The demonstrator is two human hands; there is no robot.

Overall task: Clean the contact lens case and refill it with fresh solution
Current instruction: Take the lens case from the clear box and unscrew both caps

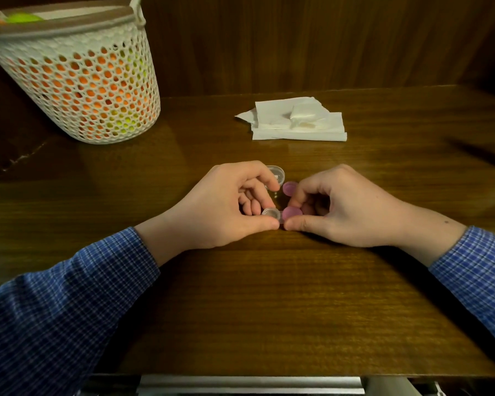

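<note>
- Dark wood panelling backs a brown wooden bench (269,295), seen from above and from the person's own side.
- Contact lens case (282,215): lies on the bench at centre, between the two hands; one well is clear and the other is pink.
- Clear cap (276,171): lies open side up, just beyond the left fingertips, near the case.
- Pink cap (289,188): sits beside the clear cap, at the right index fingertip; whether the finger touches it cannot be told.
- Left hand (226,207): fingers curled, thumb and fingertips pinching the clear end of the case.
- Right hand (343,208): fingers curled, thumb pressed to the near edge of the pink end, its tip almost meeting the left thumb; the hands are close together.
- Blue checked sleeves (55,304): cover both forearms to the wrists.
- White tissues (297,121): a loose folded stack farther back on the bench, well apart from the case.
- White perforated basket (80,81): stands at the far left, with orange and yellow-green contents showing through its holes.
- Metal rail (249,384): runs under the near edge of the bench.
</note>
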